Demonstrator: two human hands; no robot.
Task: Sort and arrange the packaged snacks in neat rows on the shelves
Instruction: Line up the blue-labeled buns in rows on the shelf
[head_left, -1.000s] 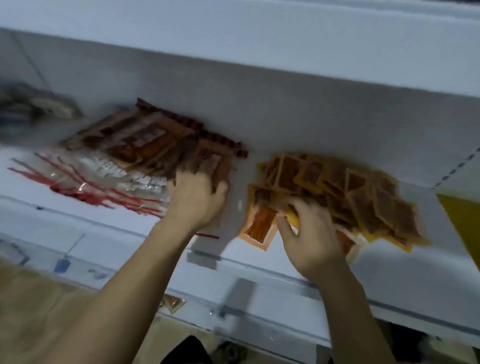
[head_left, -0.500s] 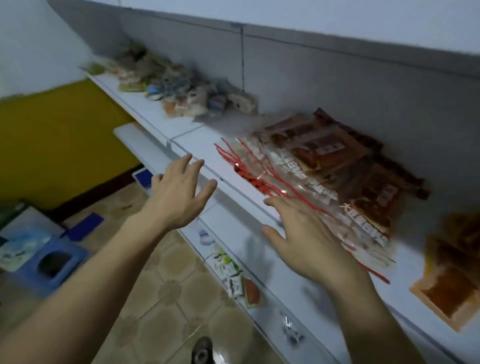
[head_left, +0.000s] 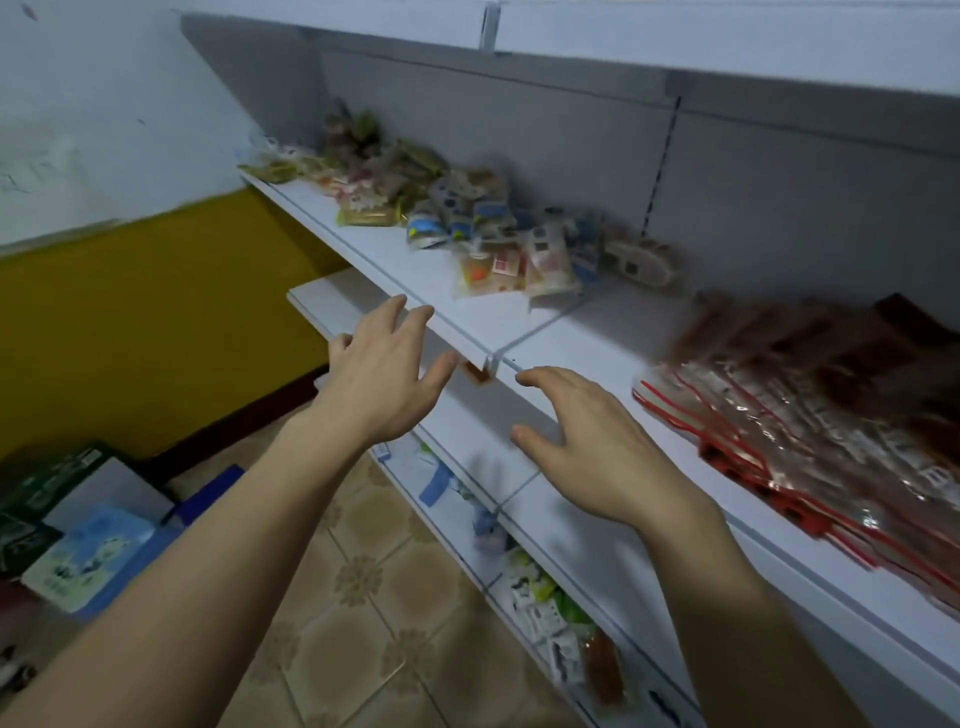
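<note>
My left hand (head_left: 383, 374) hovers in front of the white shelf's front edge (head_left: 467, 338), fingers spread, holding nothing. My right hand (head_left: 597, 447) is just to its right, also spread and empty, over the shelf lip. A loose heap of mixed snack packets (head_left: 483, 228) lies further back on the shelf, beyond both hands. On the right lies a stack of clear packets with red edges (head_left: 810, 447) and brown packets (head_left: 831, 348) behind them, blurred.
A lower shelf (head_left: 540, 499) under my hands holds several small packets (head_left: 545, 608). An upper shelf (head_left: 675, 36) overhangs. Boxes and a blue stool (head_left: 98, 545) sit on the tiled floor at the left, by a yellow wall (head_left: 135, 322).
Both hands let go of the brown and orange packets and pulled back. The view swung left along the shelf, and my open hands now move toward the mixed heap.
</note>
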